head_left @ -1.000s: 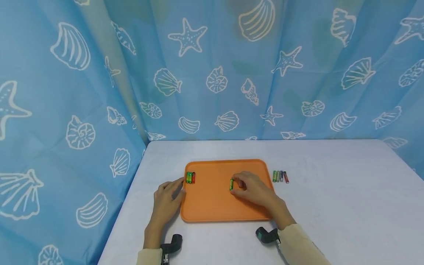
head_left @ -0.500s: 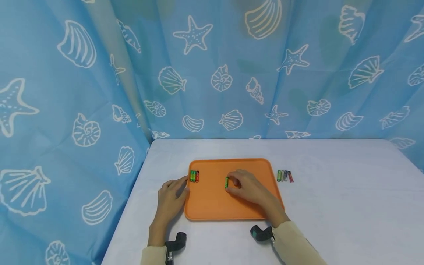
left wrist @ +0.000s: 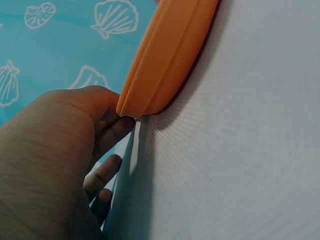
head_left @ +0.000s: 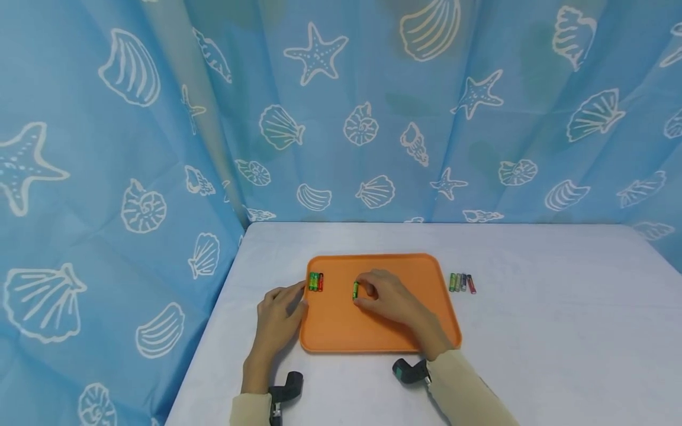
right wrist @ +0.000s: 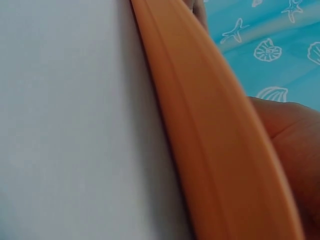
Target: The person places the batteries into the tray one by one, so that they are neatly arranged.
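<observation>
In the head view my right hand (head_left: 389, 299) pinches a green battery (head_left: 355, 290) upright in the picture, between thumb and index finger, over the middle of the orange tray (head_left: 341, 331). My left hand (head_left: 278, 319) rests at the tray's left side, thumb and index finger touching its outer edge. Inside the tray's left end lie two green batteries (head_left: 314, 281) and a red battery (head_left: 321, 281), side by side. The left wrist view shows my thumb and fingers against the tray rim (left wrist: 165, 60). The tray's wall hides the held battery in the right wrist view.
To the right of the tray, a short row of several batteries (head_left: 457, 282) lies on the white tabletop (head_left: 559, 319), a red one (head_left: 471, 284) at its right end. A blue shell-patterned curtain (head_left: 330, 118) hangs behind the table and along its left side.
My right hand has moved left across the tray with the green battery, closer to the batteries at the left end. The left hand stays at the tray's edge. The head view has shifted slightly.
</observation>
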